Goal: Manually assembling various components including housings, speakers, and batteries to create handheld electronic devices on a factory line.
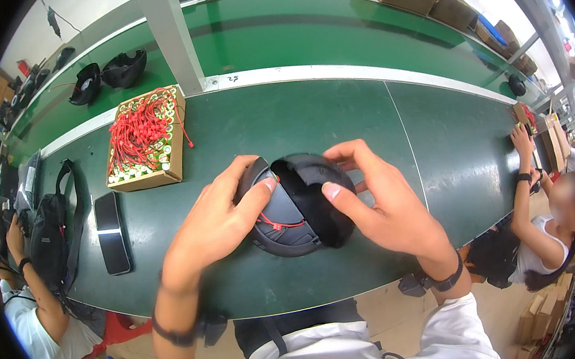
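Note:
In front of me, over the green table, is a round black plastic housing in two parts. My left hand (219, 219) grips the left part (285, 242), its thumb on the grey inner face near the upper edge. A red wire (291, 225) with a small red connector lies across that inner face. My right hand (392, 204) is closed on the glossy black right part (332, 216), thumb on its near side and fingers behind. The two parts meet along a slanting line, with a dark gap at the top. Whether they are joined cannot be seen.
On the green table (337, 117), a cardboard box (147, 182) of green-and-white battery cells with red wires stands at left. Near it lie a phone (112, 232) and a black bag (47, 234). Black shells (124, 69) sit beyond the ledge. Co-workers sit at both sides.

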### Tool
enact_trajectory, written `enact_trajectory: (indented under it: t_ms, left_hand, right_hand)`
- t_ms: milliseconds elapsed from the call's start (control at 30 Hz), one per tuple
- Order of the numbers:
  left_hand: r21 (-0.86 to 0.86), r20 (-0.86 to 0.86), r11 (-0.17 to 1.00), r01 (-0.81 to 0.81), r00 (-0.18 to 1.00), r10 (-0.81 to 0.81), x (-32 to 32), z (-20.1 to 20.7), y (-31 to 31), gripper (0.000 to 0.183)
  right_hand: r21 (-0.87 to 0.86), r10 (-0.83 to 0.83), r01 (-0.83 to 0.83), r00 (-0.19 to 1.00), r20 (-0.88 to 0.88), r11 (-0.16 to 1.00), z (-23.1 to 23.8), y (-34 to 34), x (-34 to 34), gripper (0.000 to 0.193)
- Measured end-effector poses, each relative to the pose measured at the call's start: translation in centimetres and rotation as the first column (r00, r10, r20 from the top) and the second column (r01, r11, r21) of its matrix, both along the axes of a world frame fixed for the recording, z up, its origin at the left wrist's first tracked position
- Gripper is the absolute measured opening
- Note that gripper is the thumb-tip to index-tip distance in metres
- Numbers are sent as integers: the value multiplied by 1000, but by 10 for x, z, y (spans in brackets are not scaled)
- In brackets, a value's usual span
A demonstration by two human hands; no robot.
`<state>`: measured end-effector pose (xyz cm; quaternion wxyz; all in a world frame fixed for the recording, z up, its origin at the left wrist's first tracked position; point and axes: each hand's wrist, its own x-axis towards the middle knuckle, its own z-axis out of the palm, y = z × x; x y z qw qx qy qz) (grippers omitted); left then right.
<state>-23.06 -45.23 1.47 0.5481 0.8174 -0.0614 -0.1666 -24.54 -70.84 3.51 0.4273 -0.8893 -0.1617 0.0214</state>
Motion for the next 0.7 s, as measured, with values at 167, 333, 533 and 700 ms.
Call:
enact_trajectory:
  t_ms: [167,333,533,700]
  left_hand:
    - [-54,67,998,11,998,-8,3,-8,0,51]
    - [-52,37,998,19,999,-17,4,-6,0,50]
    - [-46,69,999,17,997,-14,1,-4,2,48]
    - [-15,27,998,65,998,-65,3,7,-2,37]
  right_hand:
    - [335,199,-109,948,-247,936,-16,-4,17,50]
    - [426,178,-76,962,-205,902,-16,-13,18,66]
    - [-58,348,-359,832,432,932,-21,-41,6,87]
    - [115,279,-344,883,378,932,-50,-63,-15,45]
